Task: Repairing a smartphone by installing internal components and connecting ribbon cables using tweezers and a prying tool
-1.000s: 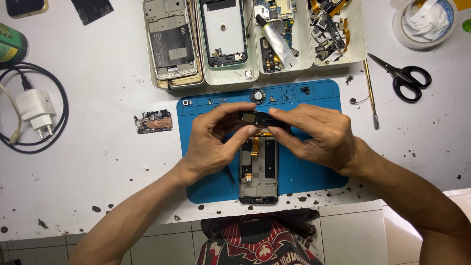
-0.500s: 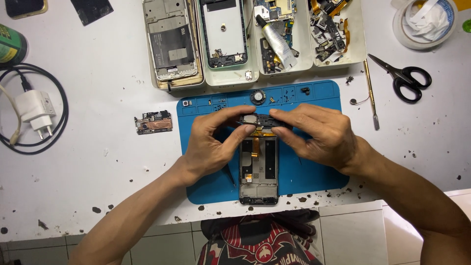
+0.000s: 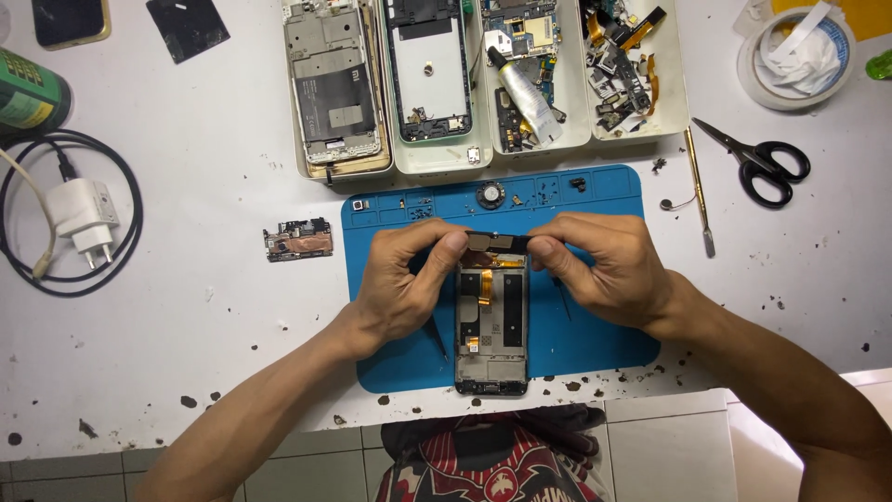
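An opened phone frame [image 3: 491, 325] lies upright on a blue work mat [image 3: 595, 325], its orange flex cable showing. My left hand [image 3: 404, 279] and my right hand [image 3: 604, 270] pinch the two ends of a thin dark plate [image 3: 497, 242] held across the top end of the phone. My fingertips cover the plate's ends. A pair of black tweezers [image 3: 435, 336] lies on the mat, partly under my left hand.
White trays [image 3: 395, 167] at the back hold phone frames, boards, a glue tube [image 3: 525, 88] and loose parts. A small circuit board [image 3: 297, 242] lies left of the mat. Black scissors [image 3: 757, 158], a metal pry tool [image 3: 697, 191], tape rolls, a white charger [image 3: 84, 214] with cable.
The dark plate sits flatter over the phone's top end and my fingers have spread a little outward along it. The phone and mat have not moved.
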